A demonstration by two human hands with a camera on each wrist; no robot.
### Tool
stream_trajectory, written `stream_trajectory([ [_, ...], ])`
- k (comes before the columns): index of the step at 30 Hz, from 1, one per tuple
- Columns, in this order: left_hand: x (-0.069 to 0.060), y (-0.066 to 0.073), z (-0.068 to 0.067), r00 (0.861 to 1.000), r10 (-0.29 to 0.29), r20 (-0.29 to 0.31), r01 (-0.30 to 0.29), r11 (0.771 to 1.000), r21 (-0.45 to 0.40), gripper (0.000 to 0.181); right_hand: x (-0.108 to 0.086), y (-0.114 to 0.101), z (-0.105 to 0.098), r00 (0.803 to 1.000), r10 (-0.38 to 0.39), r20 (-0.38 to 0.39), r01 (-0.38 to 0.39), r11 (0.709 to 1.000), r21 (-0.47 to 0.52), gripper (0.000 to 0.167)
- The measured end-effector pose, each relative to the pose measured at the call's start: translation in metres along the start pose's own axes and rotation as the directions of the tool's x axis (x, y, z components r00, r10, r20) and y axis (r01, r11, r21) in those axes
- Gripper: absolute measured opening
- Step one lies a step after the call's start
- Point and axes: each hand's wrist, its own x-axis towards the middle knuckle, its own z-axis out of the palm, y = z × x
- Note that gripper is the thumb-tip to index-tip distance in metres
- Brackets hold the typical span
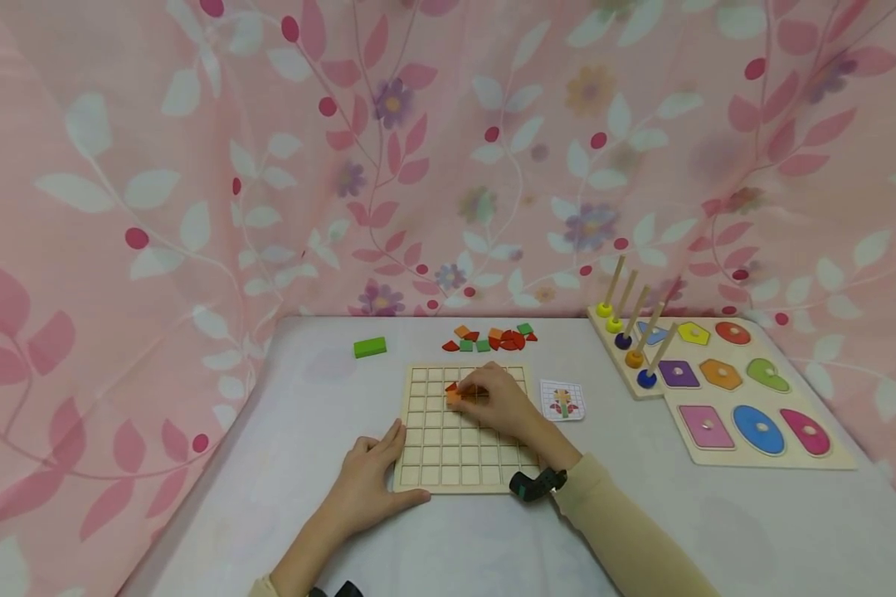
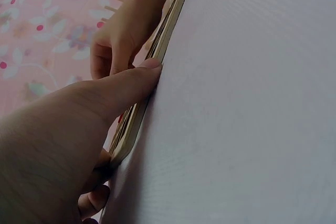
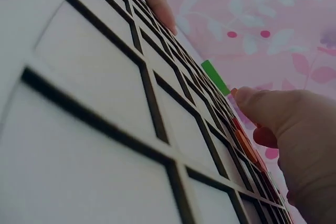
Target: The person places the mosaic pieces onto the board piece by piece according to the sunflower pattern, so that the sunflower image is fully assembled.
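Note:
A pale wooden grid board (image 1: 440, 489) lies on the white table. My left hand (image 1: 366, 485) rests against its left side, fingers along the left edge and thumb at the near edge; the left wrist view shows the thumb (image 2: 149, 66) touching the board's rim (image 2: 134, 129). Over the board's upper middle, my right hand (image 1: 496, 402) pinches a small orange piece (image 1: 453, 398). A red piece (image 1: 451, 387) shows just above it. In the right wrist view, orange and red pieces (image 3: 245, 146) lie on the grid below my right hand (image 3: 299, 129), whose fingers partly hide them.
Behind the board lie a green block (image 1: 370, 347) and several loose red, orange and green pieces (image 1: 511, 340). A pattern card (image 1: 562, 400) is right of the board. Farther right stand a peg rack (image 1: 627, 356) and a shape puzzle (image 1: 728, 398).

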Motion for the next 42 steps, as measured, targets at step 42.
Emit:
stream_trajectory([
  [42,-0.0005,-0.0009,0.0011,1.000,-0.006,-0.005,0.006,1.000,-0.009,0.115,-0.0006,0.0065,0.0079,0.993,-0.019,-0.114,0.019,1.000,0.003,0.020],
])
